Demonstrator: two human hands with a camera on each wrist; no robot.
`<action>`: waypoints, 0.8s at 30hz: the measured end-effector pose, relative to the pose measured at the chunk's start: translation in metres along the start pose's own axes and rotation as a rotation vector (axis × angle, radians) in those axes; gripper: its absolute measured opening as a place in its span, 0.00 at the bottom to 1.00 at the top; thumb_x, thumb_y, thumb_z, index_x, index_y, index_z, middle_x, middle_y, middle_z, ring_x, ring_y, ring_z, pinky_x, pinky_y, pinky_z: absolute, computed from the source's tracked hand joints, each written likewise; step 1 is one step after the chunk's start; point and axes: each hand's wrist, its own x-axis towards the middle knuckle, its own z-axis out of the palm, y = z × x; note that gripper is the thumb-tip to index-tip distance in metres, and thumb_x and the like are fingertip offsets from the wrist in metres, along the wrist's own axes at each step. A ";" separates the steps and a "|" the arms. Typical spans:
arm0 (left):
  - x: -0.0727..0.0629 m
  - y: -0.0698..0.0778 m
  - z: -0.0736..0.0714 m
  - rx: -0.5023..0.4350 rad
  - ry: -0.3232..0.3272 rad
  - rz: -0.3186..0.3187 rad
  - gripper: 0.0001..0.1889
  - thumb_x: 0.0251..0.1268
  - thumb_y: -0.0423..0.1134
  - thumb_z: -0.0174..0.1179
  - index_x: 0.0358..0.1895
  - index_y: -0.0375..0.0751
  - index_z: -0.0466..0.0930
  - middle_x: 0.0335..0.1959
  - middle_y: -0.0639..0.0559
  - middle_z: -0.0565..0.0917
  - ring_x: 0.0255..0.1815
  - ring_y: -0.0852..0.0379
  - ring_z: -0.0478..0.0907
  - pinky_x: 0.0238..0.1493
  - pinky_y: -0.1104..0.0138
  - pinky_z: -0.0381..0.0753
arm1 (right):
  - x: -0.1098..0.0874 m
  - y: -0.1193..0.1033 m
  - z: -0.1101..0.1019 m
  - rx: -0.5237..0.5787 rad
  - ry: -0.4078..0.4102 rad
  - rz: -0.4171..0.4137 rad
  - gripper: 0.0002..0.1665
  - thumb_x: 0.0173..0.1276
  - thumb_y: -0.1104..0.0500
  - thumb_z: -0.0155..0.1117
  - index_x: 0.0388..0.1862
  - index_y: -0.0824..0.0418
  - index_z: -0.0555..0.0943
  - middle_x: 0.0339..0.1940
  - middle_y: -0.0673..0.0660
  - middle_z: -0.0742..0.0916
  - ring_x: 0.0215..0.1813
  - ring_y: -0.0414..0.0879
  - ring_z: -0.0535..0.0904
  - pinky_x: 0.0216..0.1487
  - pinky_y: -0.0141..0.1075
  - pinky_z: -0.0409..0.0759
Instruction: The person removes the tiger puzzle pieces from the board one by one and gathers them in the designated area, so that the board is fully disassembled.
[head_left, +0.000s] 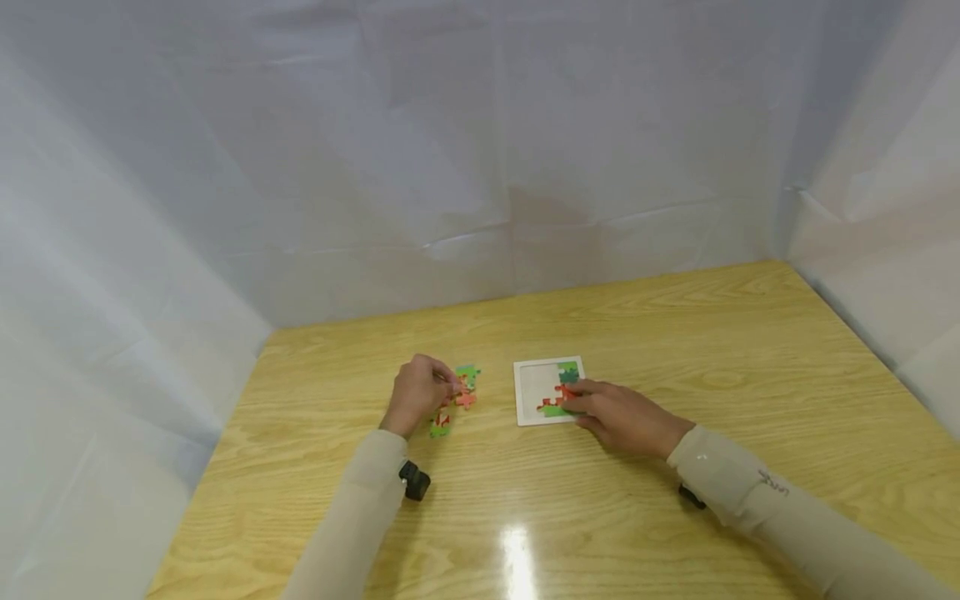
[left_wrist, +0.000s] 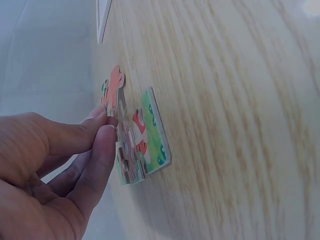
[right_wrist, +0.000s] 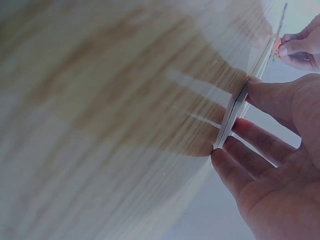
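Note:
My left hand (head_left: 422, 393) is over a small cluster of jigsaw pieces (head_left: 467, 401) on the table. In the left wrist view, the thumb and a finger pinch a jigsaw piece (left_wrist: 120, 107) at the pile, partly hidden by the fingertips. Beside it lies a green and red piece (left_wrist: 156, 131) with a straight border. My right hand (head_left: 626, 417) holds the right front corner of a white puzzle tray (head_left: 537, 383), its fingertips on the rim and over some fitted pieces. Green and red pieces (head_left: 553, 410) line the tray's right and front sides.
Both hands work above a wood-grain table (head_left: 337, 367). White sheeting (head_left: 420, 167) rises behind it and at both sides. Between the loose pieces and the tray is a narrow strip of tabletop.

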 end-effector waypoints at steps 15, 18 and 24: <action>0.000 -0.001 0.002 0.036 0.018 0.014 0.02 0.61 0.31 0.72 0.32 0.36 0.90 0.28 0.48 0.88 0.25 0.55 0.84 0.26 0.64 0.82 | 0.000 -0.002 -0.001 -0.007 -0.005 0.009 0.18 0.72 0.65 0.65 0.60 0.66 0.83 0.65 0.68 0.80 0.66 0.63 0.76 0.61 0.52 0.77; 0.000 0.000 0.001 0.051 0.022 0.008 0.02 0.61 0.32 0.72 0.31 0.37 0.90 0.28 0.49 0.88 0.25 0.55 0.84 0.28 0.63 0.83 | 0.000 -0.002 -0.001 -0.002 -0.008 0.013 0.18 0.73 0.65 0.65 0.60 0.66 0.83 0.65 0.68 0.80 0.67 0.63 0.75 0.62 0.53 0.77; 0.000 0.000 0.001 0.053 0.021 0.008 0.03 0.62 0.32 0.72 0.31 0.37 0.90 0.28 0.49 0.88 0.25 0.54 0.84 0.28 0.63 0.83 | 0.000 -0.001 -0.001 0.008 -0.004 0.011 0.18 0.73 0.65 0.65 0.60 0.66 0.83 0.65 0.68 0.80 0.66 0.63 0.76 0.61 0.53 0.77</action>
